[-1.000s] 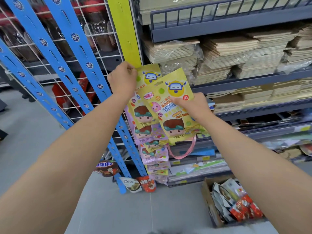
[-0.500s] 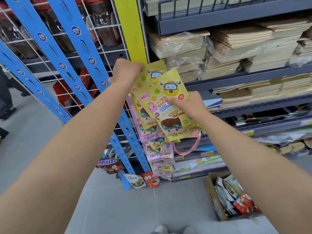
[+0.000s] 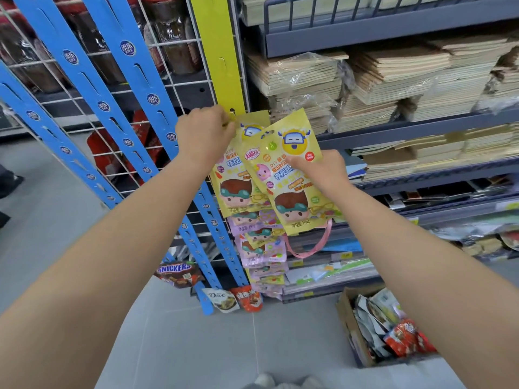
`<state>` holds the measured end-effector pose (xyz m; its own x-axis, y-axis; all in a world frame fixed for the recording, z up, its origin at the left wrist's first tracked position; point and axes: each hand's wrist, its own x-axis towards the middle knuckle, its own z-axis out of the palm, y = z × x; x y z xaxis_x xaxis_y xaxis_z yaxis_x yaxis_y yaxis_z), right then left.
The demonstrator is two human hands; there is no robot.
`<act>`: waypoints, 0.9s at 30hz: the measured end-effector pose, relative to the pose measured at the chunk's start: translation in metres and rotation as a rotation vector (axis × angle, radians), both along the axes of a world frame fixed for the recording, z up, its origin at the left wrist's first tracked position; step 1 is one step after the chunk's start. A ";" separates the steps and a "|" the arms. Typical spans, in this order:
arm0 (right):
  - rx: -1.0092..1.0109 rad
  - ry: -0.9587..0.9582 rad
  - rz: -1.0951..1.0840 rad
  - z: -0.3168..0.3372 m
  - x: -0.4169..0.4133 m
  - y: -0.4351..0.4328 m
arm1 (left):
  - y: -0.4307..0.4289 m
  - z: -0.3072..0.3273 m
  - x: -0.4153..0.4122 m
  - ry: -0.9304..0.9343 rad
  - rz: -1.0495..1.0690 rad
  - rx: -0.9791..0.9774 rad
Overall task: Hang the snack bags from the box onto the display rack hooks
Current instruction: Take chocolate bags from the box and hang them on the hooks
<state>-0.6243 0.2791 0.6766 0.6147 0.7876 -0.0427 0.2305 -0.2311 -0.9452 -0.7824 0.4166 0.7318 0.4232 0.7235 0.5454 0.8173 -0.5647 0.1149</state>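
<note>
Glinting yellow snack bag [image 3: 292, 203] (cartoon faces)

Two bare hands reach in: the left hand [image 3: 206, 133] and the right hand [image 3: 323, 169]. They hold two yellow cartoon-printed plastic snack bags [image 3: 292, 192]. Three blue slotted plastic strips [image 3: 153, 99] hang beside one yellow slotted strip [image 3: 222, 51]. One brown cardboard box [image 3: 348, 329] sits on the floor. Low down hang one brown Snickers bag [image 3: 175, 269], one white Dove bag [image 3: 222, 299] and one red bag [image 3: 248, 297].
</note>
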 end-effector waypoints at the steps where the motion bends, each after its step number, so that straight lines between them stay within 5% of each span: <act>1: 0.015 0.015 0.021 0.001 0.000 -0.002 | 0.001 0.003 -0.001 -0.002 0.011 -0.036; 5: 0.069 0.042 0.119 0.006 -0.005 -0.005 | 0.003 0.013 -0.008 -0.130 0.032 -0.009; 8: 0.114 0.050 0.116 0.011 -0.011 -0.001 | -0.002 0.019 -0.012 -0.249 -0.138 0.018; 13: 0.150 0.033 0.118 0.028 -0.032 0.012 | -0.016 0.025 -0.009 -0.120 -0.365 -0.096; 18: 0.165 0.122 0.288 0.048 -0.052 0.021 | -0.008 0.042 -0.015 -0.483 -0.290 -0.199; 27: 0.154 -0.213 0.097 0.048 -0.035 0.030 | -0.002 0.057 -0.006 -0.482 -0.320 -0.048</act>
<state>-0.6590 0.3087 0.7246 0.5188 0.8302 0.2041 0.4415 -0.0558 -0.8955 -0.7884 0.4150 0.7891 0.3365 0.6291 0.7007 0.4559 -0.7599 0.4634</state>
